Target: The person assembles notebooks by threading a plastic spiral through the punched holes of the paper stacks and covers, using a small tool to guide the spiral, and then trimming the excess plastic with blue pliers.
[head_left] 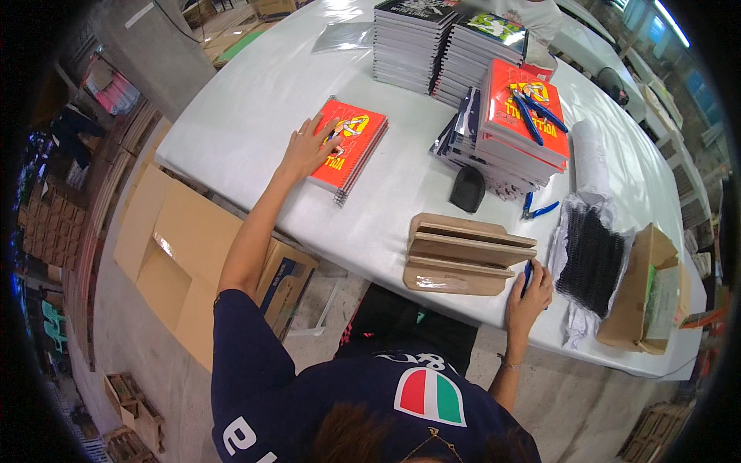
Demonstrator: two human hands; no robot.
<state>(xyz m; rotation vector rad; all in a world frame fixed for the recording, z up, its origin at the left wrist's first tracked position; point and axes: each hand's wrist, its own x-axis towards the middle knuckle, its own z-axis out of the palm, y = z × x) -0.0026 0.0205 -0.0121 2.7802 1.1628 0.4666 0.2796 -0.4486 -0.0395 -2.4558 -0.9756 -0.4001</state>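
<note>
My left hand lies with spread fingers on a red spiral-bound notebook, which rests on more notebooks near the table's left edge. Its wire coil runs down the right side and pokes out at the near end. By the front edge, my right hand is curled round a blue-handled tool; its working end is hidden. Just left of that hand stands a slotted wooden holder. Blue-handled pliers lie on a stack of red notebooks, and a smaller blue-handled tool lies beside that stack.
Tall notebook stacks stand at the back, where another person sits. A black pouch-like object lies mid-table. Black binding coils and an open cardboard box occupy the right. Large cardboard borders the table's left.
</note>
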